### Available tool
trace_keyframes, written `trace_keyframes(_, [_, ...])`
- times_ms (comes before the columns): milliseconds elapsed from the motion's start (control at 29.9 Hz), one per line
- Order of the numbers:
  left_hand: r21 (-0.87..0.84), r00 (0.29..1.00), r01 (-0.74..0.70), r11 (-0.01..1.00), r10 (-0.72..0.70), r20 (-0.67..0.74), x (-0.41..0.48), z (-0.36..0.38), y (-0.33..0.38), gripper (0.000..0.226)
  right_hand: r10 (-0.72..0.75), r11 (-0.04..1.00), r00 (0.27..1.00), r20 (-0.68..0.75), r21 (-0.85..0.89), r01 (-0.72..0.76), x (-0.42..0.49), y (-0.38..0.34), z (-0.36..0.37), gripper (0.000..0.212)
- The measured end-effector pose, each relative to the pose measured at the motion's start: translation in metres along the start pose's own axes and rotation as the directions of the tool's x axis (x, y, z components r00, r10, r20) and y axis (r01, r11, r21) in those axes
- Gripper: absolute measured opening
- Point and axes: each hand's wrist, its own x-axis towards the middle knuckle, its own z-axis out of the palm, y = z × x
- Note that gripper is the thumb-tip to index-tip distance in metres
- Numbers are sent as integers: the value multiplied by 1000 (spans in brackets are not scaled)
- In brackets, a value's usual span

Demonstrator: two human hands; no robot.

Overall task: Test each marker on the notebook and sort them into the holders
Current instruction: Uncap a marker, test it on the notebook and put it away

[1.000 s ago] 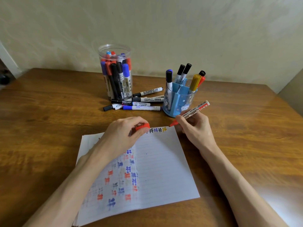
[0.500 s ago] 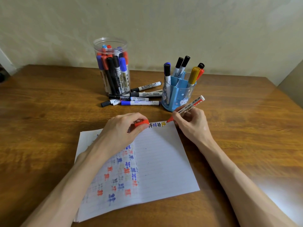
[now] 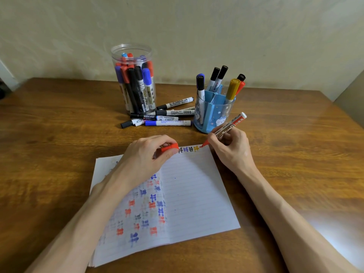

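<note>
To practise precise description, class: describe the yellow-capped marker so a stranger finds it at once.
Find the blue holder right of the clear jar, behind the notebook. The marker stands on its right side, beside a red-capped one. Only its cap is mustard yellow; the neighbours' are black, red or blue.

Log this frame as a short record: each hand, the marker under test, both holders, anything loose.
left hand: pinches the red cap, over the notebook
right hand: holds the uncapped red marker
marker tip: at the page's top right corner, ending a row of test marks
clear jar: many capped markers, standing
blue holder: several capped markers in its compartments
loose markers: several, lying on the table beside both holders
</note>
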Motion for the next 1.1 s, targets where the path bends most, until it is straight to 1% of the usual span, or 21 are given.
trace_keyframes(134, [3, 1000, -12, 1000, 12, -2, 1, 0, 0, 36, -6, 1000, 1000, 23, 28, 5, 0, -1, 0, 11])
trace_keyframes(268, [0, 1000, -17, 1000, 17, -8, 1, 0, 0, 34, -25, 1000, 998, 64, 0, 25, -2, -2, 2, 10])
trace_keyframes(401, [-6, 1000, -16, 1000, 16, -5, 2, 1, -1, 34, -25, 998, 1000, 0, -49, 25, -2, -2, 1, 14])
trace_keyframes(535, [-13, 1000, -17, 1000, 17, -3, 1, 1, -2, 36, 12, 1000, 1000, -24, 3, -12, -1, -1, 0, 15])
trace_keyframes(736, [-14, 1000, -17, 1000, 17, -5, 1, 1, -3, 33, 18, 1000, 1000, 10, 20, -19, -1, -2, 1, 14])
trace_keyframes(903, [-12, 1000, -11, 1000, 11, -2, 0, 1, -2, 30, 12, 1000, 999, 43, -29, -11, -1, -3, 1, 13])
trace_keyframes(1003, [-5, 1000, -14, 1000, 14, -3, 1, 1, -2, 29, 15, 999, 999, 34, -39, -14, -2, -5, 1, 14])
trace_keyframes(1103, [3, 1000, -11, 1000, 11, -1, 1, 1, -2, 28, 64, 998, 998, -10, 3, -64, 0, -2, 0, 13])
